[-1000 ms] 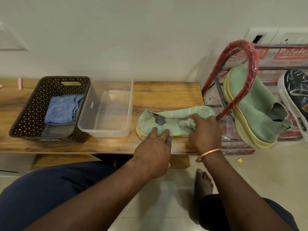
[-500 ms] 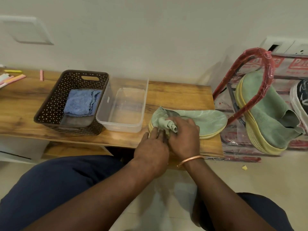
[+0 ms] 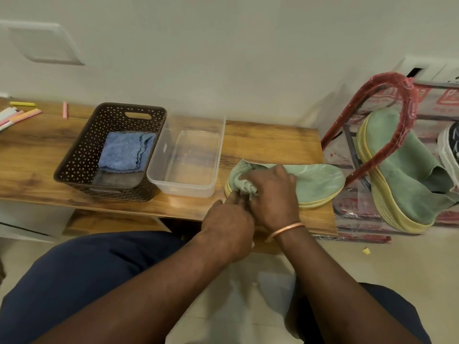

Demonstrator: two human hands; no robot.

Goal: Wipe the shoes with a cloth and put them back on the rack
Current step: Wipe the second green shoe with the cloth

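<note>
Under right hand (image 3: 273, 194), green knit shoe (image 3: 320, 182) lies on surface (image 3: 273, 145); hand clenches wadded cloth (image 3: 246, 186) at its collar. Left hand (image 3: 227, 219): fingers extended, bracing heel. Upper looks soft, light, collapsible; judge stiffer yellow sole (image 3: 315, 203) the better hold.

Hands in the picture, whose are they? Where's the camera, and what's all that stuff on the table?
They belong to a person; no machine here. The camera sits on the person's head, looking down, so you see their own arms. The right hand grips a bunched pale green cloth against a green shoe lying on the wooden table. The left hand touches the shoe's heel end. Also on the table: a brown basket with a blue cloth inside and a clear plastic tub. Beside the table, a red-framed rack holds the matching shoe.
</note>
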